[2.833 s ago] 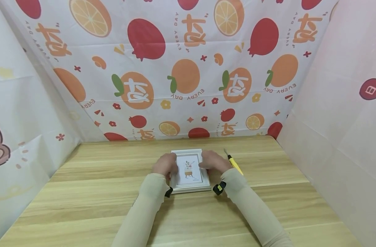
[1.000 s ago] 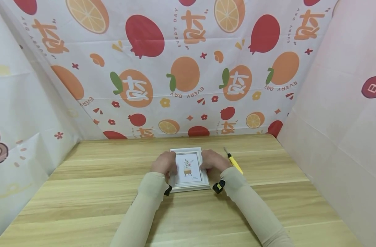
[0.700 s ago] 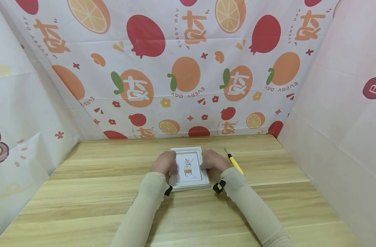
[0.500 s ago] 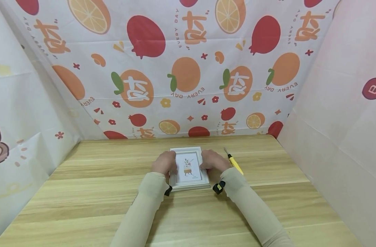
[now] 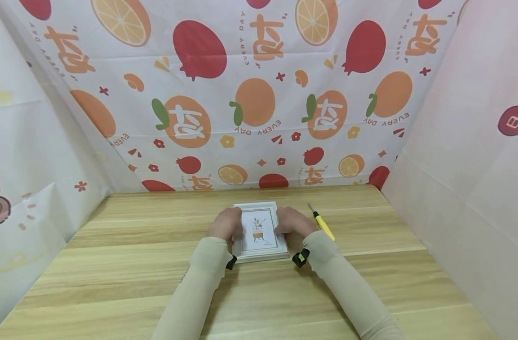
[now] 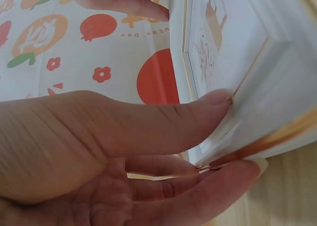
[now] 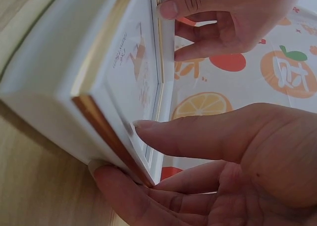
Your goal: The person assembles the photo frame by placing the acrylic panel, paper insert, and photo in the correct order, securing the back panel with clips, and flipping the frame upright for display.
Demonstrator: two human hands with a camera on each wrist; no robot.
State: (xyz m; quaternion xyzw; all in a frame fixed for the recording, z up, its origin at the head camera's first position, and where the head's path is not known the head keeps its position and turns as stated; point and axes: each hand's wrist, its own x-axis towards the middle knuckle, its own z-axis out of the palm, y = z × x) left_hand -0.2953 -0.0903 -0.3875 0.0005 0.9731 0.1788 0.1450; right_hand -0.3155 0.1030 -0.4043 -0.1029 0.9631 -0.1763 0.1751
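Observation:
A white picture frame [image 5: 259, 238] with thin gold lines lies face up on the wooden table, showing a print of a potted plant. My left hand [image 5: 226, 224] grips its left side; in the left wrist view the thumb [image 6: 198, 114] presses on the front moulding while the fingers curl against the outer edge. On the opposite side my right hand [image 5: 296, 222] holds the frame the same way. The right wrist view shows its thumb [image 7: 188, 134] over the front border and fingertips [image 7: 111, 184] along the outer edge. The frame's underside is hidden.
A screwdriver [image 5: 321, 223] with a yellow and black handle lies on the table [image 5: 135, 264] just right of my right hand. Fruit-patterned cloth [image 5: 254, 104] hangs behind the table, and pale printed cloth [image 5: 463, 156] closes off both sides.
Both hands keep their grip on the picture frame, which stays in place on the table. Only a slight shift of the head view shows.

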